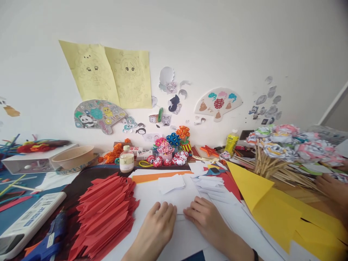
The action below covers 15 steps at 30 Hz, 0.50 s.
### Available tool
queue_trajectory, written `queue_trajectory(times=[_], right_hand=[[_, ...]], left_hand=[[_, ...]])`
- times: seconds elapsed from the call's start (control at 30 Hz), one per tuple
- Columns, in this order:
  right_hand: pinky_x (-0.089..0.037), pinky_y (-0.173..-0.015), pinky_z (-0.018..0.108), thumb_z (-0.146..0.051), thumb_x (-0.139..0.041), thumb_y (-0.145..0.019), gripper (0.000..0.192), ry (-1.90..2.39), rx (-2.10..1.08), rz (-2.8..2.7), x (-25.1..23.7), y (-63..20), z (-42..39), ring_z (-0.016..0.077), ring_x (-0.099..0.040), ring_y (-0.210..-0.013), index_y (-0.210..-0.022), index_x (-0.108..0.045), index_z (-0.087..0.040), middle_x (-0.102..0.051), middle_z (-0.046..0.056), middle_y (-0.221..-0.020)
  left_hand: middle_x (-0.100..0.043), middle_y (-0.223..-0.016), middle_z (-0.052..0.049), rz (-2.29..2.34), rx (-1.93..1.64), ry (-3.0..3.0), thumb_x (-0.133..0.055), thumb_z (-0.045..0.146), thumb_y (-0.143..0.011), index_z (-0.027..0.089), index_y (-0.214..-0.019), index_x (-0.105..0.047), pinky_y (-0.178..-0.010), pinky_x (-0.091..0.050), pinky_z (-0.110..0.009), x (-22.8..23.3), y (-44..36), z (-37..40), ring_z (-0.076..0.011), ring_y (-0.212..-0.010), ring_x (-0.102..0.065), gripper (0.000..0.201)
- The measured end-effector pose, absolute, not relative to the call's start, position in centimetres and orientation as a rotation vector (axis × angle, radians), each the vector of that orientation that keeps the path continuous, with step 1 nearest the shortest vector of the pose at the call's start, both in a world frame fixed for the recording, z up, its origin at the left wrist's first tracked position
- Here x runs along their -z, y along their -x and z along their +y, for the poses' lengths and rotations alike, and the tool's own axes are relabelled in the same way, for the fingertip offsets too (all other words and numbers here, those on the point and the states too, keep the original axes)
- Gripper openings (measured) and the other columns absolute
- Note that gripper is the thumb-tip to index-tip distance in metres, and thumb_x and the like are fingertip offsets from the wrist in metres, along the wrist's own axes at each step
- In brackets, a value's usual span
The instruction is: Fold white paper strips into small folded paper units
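A sheet of white paper (186, 235) lies in front of me, on other white sheets. My left hand (162, 219) is closed on its left side, fingers bent and pressed together. My right hand (203, 215) grips its right side, fingertips down at the far edge; both thumbs are mostly hidden. Just beyond my hands is a small stack of white paper pieces (171, 183). Folded white strips (210, 188) lie in a fanned row to its right. Left of my hands, many folded red paper pieces (106, 217) are piled in an overlapping row.
A blue glue gun (51, 235) and a white power strip (32, 217) lie at the left. Yellow paper (280, 214) covers the right. Behind stand a bottle (127, 159) and paper flowers on sticks (277, 145). Another person's hand (333, 186) reaches in at the right edge.
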State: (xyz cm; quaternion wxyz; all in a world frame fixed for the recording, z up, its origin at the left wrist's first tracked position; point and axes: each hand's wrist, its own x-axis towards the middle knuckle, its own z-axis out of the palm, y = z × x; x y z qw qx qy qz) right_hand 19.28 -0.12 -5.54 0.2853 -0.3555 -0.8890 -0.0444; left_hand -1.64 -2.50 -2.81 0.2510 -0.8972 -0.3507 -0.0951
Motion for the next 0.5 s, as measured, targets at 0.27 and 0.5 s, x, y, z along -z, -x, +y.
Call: queue_trajectory(times=[0.27,0.5], right_hand=[[-0.033,-0.063,0.030,-0.015,-0.047,-0.093,0.021,0.988,0.082,-2.377,5.18,-19.26,-0.30,0.0177,-0.049,-0.073,-0.083,-0.065,-0.019,-0.061,0.003,-0.071],[-0.033,-0.063,0.029,-0.021,-0.054,-0.090,0.017,1.171,-0.111,-2.311,4.78,-19.60,-0.71,0.0174,-0.049,-0.072,-0.085,-0.069,-0.027,-0.063,-0.001,-0.068]], left_hand=[[-0.066,-0.088,-0.006,-0.983,0.235,2.502,-0.054,0.007,-0.082,0.013,-0.098,-0.058,-0.068,-0.040,-0.034,3.43,0.79,-2.61,-0.0228,-0.078,-0.058,0.017],[-0.068,-0.068,0.002,-1.238,0.252,2.563,-0.054,0.008,-0.082,0.019,-0.098,-0.058,-0.062,-0.037,-0.030,3.67,1.68,-2.32,-0.0156,-0.052,-0.059,0.020]])
